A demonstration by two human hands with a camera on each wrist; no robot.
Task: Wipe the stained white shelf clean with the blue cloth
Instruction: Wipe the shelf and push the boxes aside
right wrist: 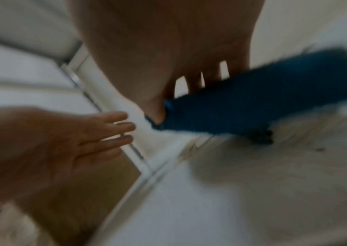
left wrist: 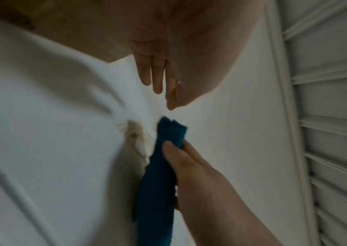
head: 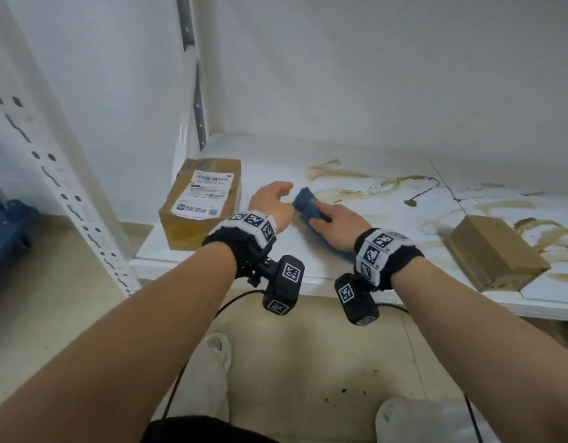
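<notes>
At frame centre the right hand (head: 335, 220) lies on the cloth (head: 306, 204), fingers laid over it and thumb tucked at its edge, pressing it to the shelf (head: 301, 251). Just left, the left hand (head: 271, 199) hovers with straight, relaxed fingers, holding nothing. Brown stains (head: 388, 183) spread right of the cloth. One box (head: 201, 203) sits left, another (head: 493, 251) right.

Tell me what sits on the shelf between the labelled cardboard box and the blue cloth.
Only the left hand, open, beside the cloth held by the right hand; the head view shows it right of the box.
</notes>
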